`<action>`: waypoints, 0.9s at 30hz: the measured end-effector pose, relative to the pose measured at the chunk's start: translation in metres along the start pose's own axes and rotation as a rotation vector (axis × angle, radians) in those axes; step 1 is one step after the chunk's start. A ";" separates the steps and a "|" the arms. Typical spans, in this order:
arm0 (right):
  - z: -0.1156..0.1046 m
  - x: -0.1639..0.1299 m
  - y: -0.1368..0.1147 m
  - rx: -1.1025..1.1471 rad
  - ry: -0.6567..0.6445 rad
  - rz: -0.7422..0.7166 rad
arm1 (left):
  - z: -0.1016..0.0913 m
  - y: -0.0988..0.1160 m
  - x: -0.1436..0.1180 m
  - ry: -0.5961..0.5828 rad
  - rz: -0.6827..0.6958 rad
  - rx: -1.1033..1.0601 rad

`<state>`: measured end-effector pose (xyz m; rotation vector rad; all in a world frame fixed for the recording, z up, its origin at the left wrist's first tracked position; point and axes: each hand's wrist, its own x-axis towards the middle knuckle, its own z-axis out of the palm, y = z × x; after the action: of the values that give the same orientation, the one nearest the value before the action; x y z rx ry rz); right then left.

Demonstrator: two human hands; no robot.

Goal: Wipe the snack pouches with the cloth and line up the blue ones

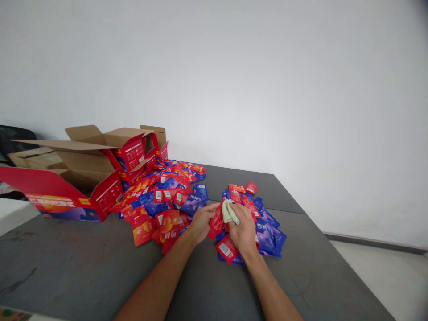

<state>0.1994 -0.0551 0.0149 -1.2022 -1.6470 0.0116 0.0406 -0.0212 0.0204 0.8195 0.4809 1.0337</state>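
My left hand (203,221) pinches the upper left edge of a red packet (216,224), which hangs tilted above the table. In my right hand (243,226) is a folded pale cloth (230,212), pressed against the top of that same packet. Beneath and around my right hand lies a pile of red and blue packets, among them a blue packet (266,238) at its right side and a red packet with a white label (228,248) at its front. To the left of my left hand spreads a larger heap of similar packets (169,224).
Open red cardboard boxes (109,192) stand at the left behind the larger heap, their flaps sticking out. The dark table (100,267) reaches back to a white wall, its right edge running diagonally. A black chair (15,136) shows at the far left.
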 end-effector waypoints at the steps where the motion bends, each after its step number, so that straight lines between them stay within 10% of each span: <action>1: 0.001 -0.001 0.000 0.008 -0.018 -0.017 | 0.000 0.000 0.000 0.011 0.014 -0.004; 10: 0.023 -0.016 -0.022 0.154 -0.370 -0.167 | -0.019 0.007 0.010 0.207 0.173 -0.048; 19: 0.012 -0.008 -0.014 0.142 -0.019 -0.012 | -0.033 0.005 0.018 0.466 0.284 -0.033; 27: 0.020 -0.017 -0.023 0.203 -0.131 -0.073 | -0.015 0.000 0.013 0.276 0.051 -0.158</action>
<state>0.1683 -0.0673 0.0058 -1.0045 -1.7575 0.2108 0.0357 -0.0043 0.0114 0.5531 0.6062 1.2234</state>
